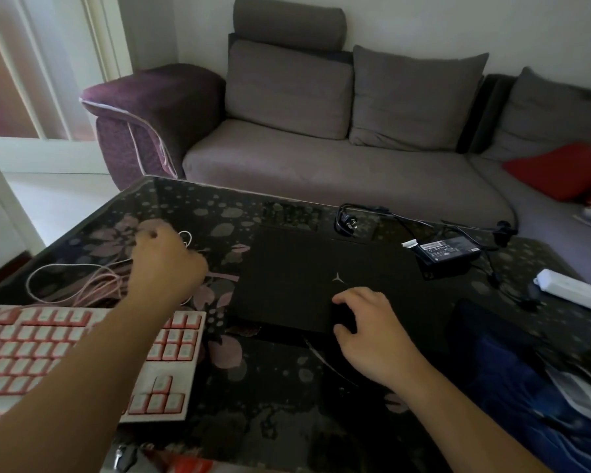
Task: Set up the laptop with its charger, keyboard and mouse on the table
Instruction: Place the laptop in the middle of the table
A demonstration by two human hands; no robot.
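A closed black laptop (307,274) lies flat in the middle of the dark floral glass table (253,387). My right hand (372,332) grips a black mouse (343,317) at the laptop's near right corner. My left hand (166,264) is curled around the pink keyboard cable (79,283), which lies looped on the table's left side. The pink and white keyboard (65,349) sits at the near left, partly under my forearm. The black charger brick (447,252) with its black cord and plug (350,223) lies behind the laptop to the right.
A grey sofa (321,158) with a purple armrest runs behind the table; a red cushion (567,170) lies on its right part. A white box (574,290) sits at the table's right edge. Dark blue fabric (526,387) covers the near right corner.
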